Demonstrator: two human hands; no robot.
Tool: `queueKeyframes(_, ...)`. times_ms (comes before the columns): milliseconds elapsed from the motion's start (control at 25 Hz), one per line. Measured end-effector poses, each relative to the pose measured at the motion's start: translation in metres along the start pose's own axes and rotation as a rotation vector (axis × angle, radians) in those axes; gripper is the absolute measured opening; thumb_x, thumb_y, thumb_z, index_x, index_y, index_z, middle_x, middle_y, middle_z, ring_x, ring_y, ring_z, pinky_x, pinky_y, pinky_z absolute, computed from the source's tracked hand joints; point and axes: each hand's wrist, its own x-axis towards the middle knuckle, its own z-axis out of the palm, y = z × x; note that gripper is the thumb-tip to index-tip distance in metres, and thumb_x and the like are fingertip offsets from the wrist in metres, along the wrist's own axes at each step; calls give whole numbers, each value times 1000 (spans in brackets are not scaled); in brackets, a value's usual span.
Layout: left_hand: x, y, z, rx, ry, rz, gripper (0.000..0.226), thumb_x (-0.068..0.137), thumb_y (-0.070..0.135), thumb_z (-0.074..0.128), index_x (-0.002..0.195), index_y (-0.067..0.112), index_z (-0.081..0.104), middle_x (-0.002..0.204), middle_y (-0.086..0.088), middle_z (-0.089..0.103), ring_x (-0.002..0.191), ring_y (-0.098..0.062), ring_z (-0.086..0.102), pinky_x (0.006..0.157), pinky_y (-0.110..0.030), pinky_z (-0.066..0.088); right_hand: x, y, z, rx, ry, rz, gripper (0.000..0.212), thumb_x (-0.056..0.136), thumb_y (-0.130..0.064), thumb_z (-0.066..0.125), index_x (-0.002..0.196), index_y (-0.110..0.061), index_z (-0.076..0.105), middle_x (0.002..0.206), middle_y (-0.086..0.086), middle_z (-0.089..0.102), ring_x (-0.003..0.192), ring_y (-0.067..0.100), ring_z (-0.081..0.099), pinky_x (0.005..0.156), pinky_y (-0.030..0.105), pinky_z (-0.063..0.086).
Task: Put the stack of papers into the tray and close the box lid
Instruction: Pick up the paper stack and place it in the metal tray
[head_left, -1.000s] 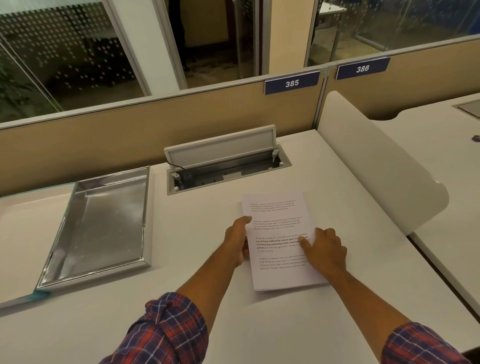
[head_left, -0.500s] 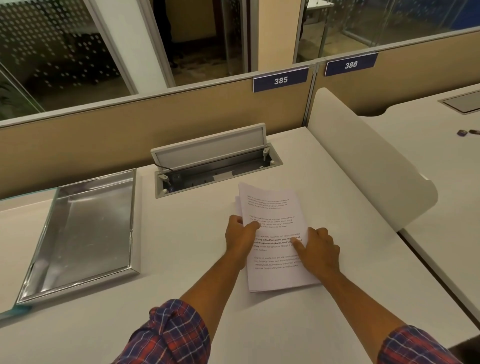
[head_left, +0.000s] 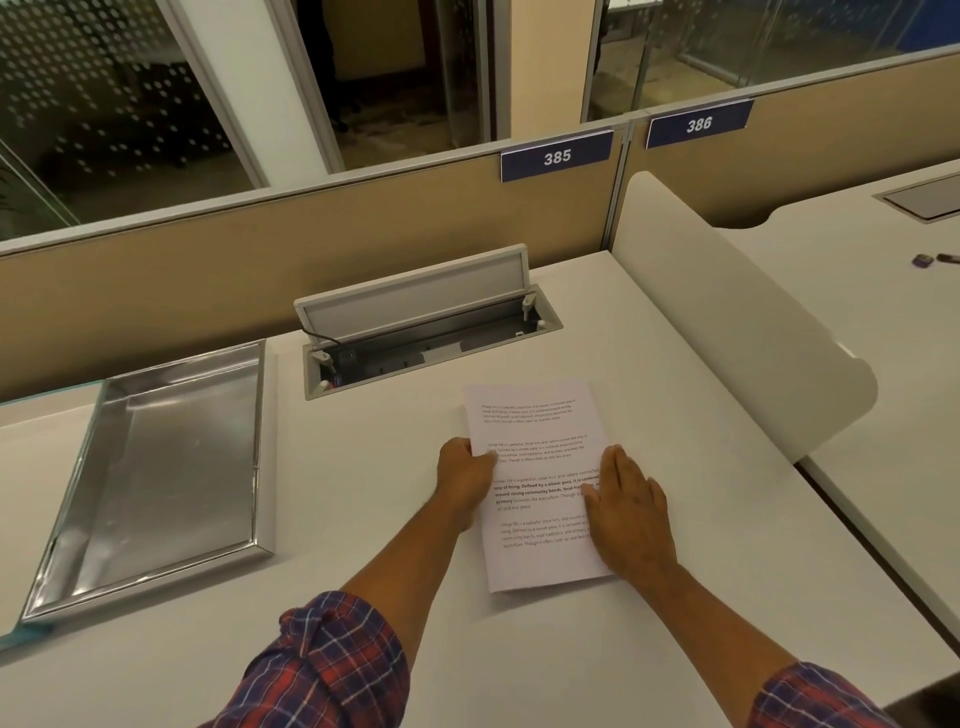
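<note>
White papers (head_left: 535, 467) lie mid-desk; our left hand (head_left: 464, 475) pinches their edge, our right hand (head_left: 626, 514) rests flat, open. Tray (head_left: 156, 566) at nine o'clock; box lid (head_left: 415, 296) up at twelve, its inside dim.

Your left hand (head_left: 464, 475) now grips the left edge of the stack of papers (head_left: 540, 483), thumb curled over the top sheet instead of resting beside it. Your right hand (head_left: 626, 514) lies flatter, its fingers spread along the right edge.

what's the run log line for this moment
left hand gripping papers edge | right hand flat on top | tray empty | box lid open
</note>
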Motion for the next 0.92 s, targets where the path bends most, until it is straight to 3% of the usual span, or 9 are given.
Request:
queueKeyframes(160, -22, 10, 1, 42, -44, 198, 22, 106, 17, 58, 124, 25, 48, 123, -2, 68, 97, -17, 76, 66, -25, 65, 11, -3, -16, 199, 6, 89, 68, 105, -42, 45, 160, -6, 27, 157, 14, 46, 141, 33, 47, 116, 54, 36)
queueKeyframes(240, -34, 16, -6, 4, -45, 251, 26, 104, 18, 61, 126, 27, 50, 123, 0, 70, 92, -20, 79, 66, -28, 66, 25, -6, -40, 521, -65, 170, 66, 106, -42, 47, 161, -9, 27, 153, 13, 52, 137, 34, 53, 115, 56, 40)
queueKeyframes(360, -52, 27, -33, -48, -38, 342, 28, 103, 21, 64, 128, 29, 53, 121, 4, 72, 91, -14, 80, 65, -29, 66, 34, -18, -78, 1013, -183, 120, 48, 107, -43, 47, 146, -16, 48, 138, 9, 67, 117, 26, 70, 103, 56, 56)
queueKeyframes(480, -70, 30, -71, 31, 51, 462, 24, 106, 24, 58, 122, 40, 50, 119, 14, 67, 99, 5, 72, 62, -14, 60, 25, -46, -98, 979, -122, -6, 37, 106, -47, 46, 130, -20, 54, 121, 1, 71, 103, 15, 73, 90, 49, 63)
queueKeyframes(560, -82, 29, -96, 82, 121, 522, 29, 108, 20, 54, 118, 46, 45, 116, 22, 61, 104, 12, 65, 63, -7, 56, 10, -71, -99, 922, -53, -112, 33, 100, -55, 42, 119, -31, 53, 110, -14, 69, 98, 6, 71, 80, 38, 64)
queueKeyframes(720, -104, 13, -138, 125, 212, 610, 39, 108, 4, 50, 126, 38, 42, 108, 40, 55, 110, 11, 61, 69, -11, 59, -28, -118, -81, 978, 5, -245, 11, 104, -52, 38, 113, -54, 45, 111, -31, 66, 105, -1, 68, 75, 21, 63)
queueKeyframes(840, -122, -3, -164, 78, 245, 655, 51, 106, -1, 50, 129, 43, 43, 112, 33, 58, 114, 2, 63, 74, -17, 63, -49, -140, -67, 1009, 25, -286, 13, 105, -51, 38, 115, -55, 45, 117, -31, 65, 110, 0, 67, 77, 17, 60)
queueKeyframes(920, -130, -15, -181, 27, 252, 671, 51, 106, -5, 49, 134, 38, 44, 121, 18, 60, 118, -8, 64, 79, -24, 65, -59, -154, -61, 1012, 25, -298, 14, 104, -53, 37, 114, -55, 46, 118, -30, 66, 111, 0, 66, 78, 15, 59)
